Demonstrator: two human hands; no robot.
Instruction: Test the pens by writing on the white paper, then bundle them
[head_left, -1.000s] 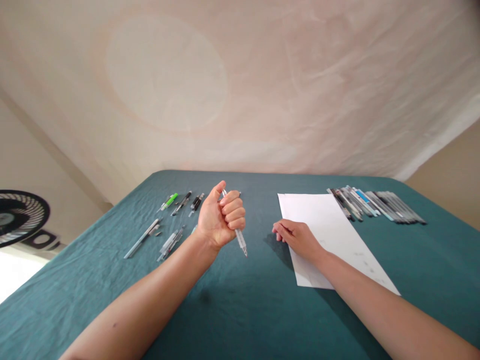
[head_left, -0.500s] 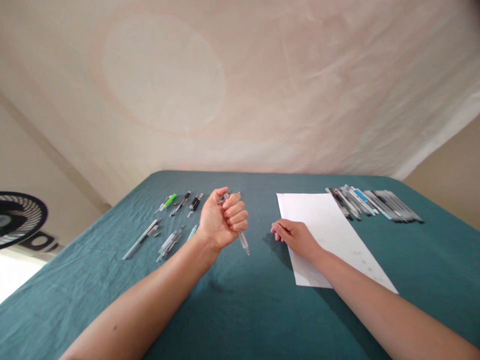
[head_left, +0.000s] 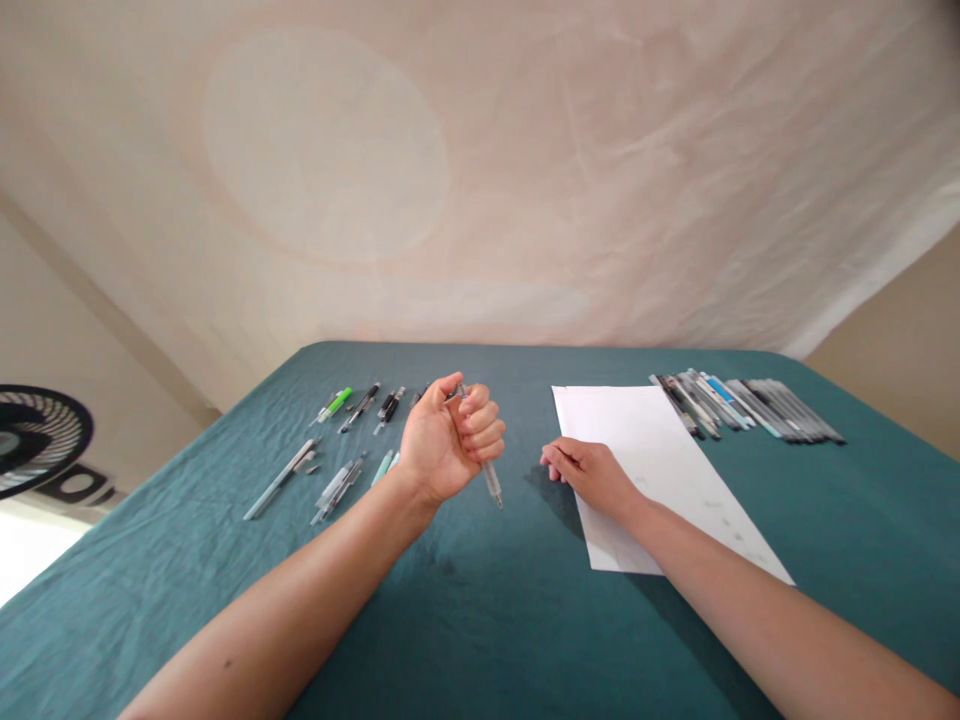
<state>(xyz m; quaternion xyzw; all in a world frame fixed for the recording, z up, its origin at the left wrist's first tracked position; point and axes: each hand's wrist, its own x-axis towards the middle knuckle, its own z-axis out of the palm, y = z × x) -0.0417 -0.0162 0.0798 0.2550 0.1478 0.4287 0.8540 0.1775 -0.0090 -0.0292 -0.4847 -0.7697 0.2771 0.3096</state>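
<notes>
My left hand is raised over the middle of the table, its fingers wrapped round a clear pen. The pen slants, its tip pointing down below the little finger and its upper end by the thumb. My right hand rests at the left edge of a white sheet of paper, fingers curled together. Whether anything small is inside those fingers is hidden. Faint grey marks show on the sheet near its lower right corner.
Pens and pen parts lie in groups at the left, among them a green-capped one, a long pale one and a clear bunch. Many pens lie in a row at the right. A fan stands beyond the left edge.
My left hand has shifted slightly to the right with the pen, and its wrist has turned a little. The right hand stays where it was.
</notes>
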